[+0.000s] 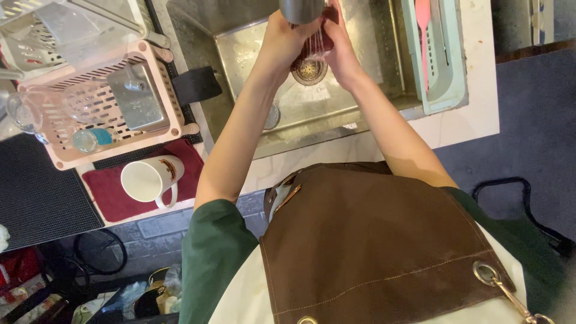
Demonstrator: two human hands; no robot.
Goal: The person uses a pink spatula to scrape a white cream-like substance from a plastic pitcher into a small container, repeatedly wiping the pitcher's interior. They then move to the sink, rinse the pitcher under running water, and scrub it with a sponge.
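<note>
1. Both hands, left hand point(287, 37) and right hand point(340, 48), over the sink point(360, 90), gripping a cloth point(316, 43) under the tap point(300, 11).
2. Left of sink: drying rack point(96, 102), mug point(150, 179) before it.
3. Right of sink: tray point(441, 66).

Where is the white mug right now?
In the head view the white mug lies on its side on the red mat, left of the sink and just below the pink rack.
</note>
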